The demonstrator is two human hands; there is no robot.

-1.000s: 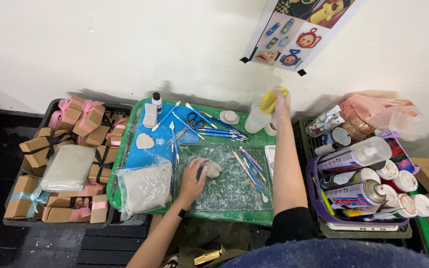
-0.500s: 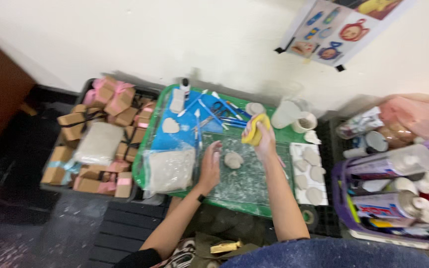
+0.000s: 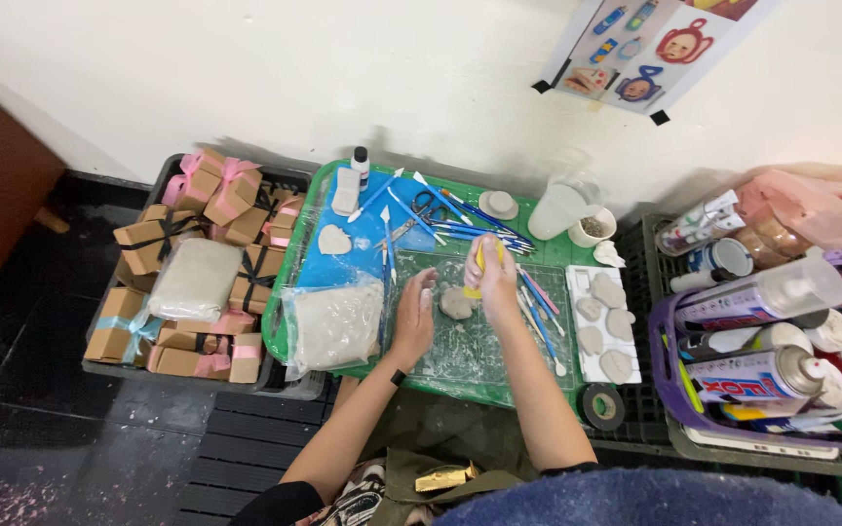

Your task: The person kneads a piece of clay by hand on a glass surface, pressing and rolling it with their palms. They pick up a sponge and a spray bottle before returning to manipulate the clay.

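So I've got a small lump of grey clay (image 3: 456, 303) sitting on the clear plastic sheet in the middle of my green tray (image 3: 296, 255). My left hand (image 3: 414, 314) lies flat on that sheet, fingers spread loose and holding nothing, just beside the lump on its left. My right hand (image 3: 490, 266) is right above the lump, curled tight around a yellow sponge (image 3: 478, 263), with the fingertips down near the clay; I can't tell if they actually touch it.

Around that: a clear bag of grey clay (image 3: 331, 324) at the tray's left edge, with a blue sheet (image 3: 348, 255) above it carrying one flat clay cutout. A bunch of blue-handled modelling tools (image 3: 460, 219) and scissors are scattered across the top of the tray, plus a small white bottle with a black cap (image 3: 360, 168). On the right, a white board with several finished clay pieces (image 3: 606, 321). A clear measuring jug (image 3: 562, 206) stands at the back right corner. To the left of the tray, a crate of little brown gift boxes (image 3: 148, 239) with ribbons; far right, a purple basket of spray cans (image 3: 762, 375).
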